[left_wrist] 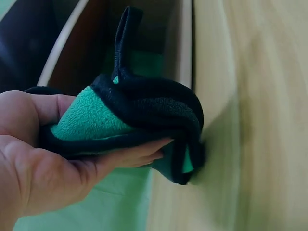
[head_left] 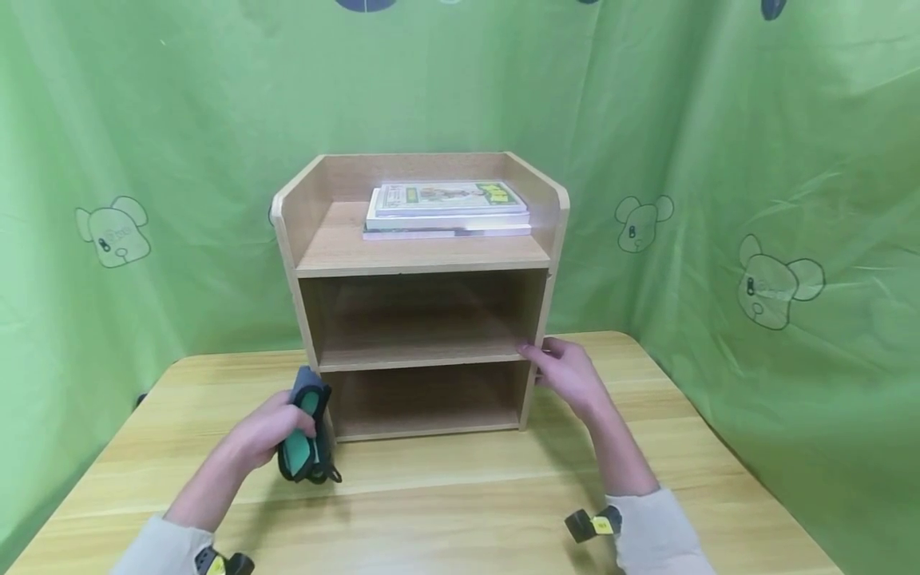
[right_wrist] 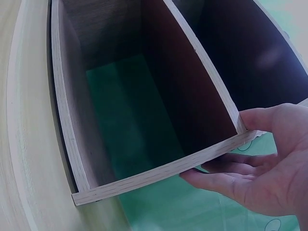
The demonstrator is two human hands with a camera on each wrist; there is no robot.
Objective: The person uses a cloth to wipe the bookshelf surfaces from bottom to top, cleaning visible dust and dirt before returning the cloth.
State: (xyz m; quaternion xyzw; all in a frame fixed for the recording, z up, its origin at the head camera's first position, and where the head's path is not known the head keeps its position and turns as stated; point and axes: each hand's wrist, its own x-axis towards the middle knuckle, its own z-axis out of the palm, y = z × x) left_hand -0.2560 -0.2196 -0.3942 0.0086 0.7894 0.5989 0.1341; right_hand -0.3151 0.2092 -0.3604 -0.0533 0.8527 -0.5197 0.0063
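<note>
My left hand grips a folded green cloth with black edging, beside the lower left front of a small wooden shelf. In the left wrist view the cloth lies between thumb and fingers, and a black hanging loop sticks out of it. At the other side, my right hand holds the shelf's right side panel, thumb on the front edge by the middle board and fingers around the outside. The right wrist view has the right hand pinching that panel.
Several books lie stacked on the shelf's top board. A light wooden table carries the shelf. Green curtains with bear drawings hang behind and to both sides. Each wrist wears a small camera strap.
</note>
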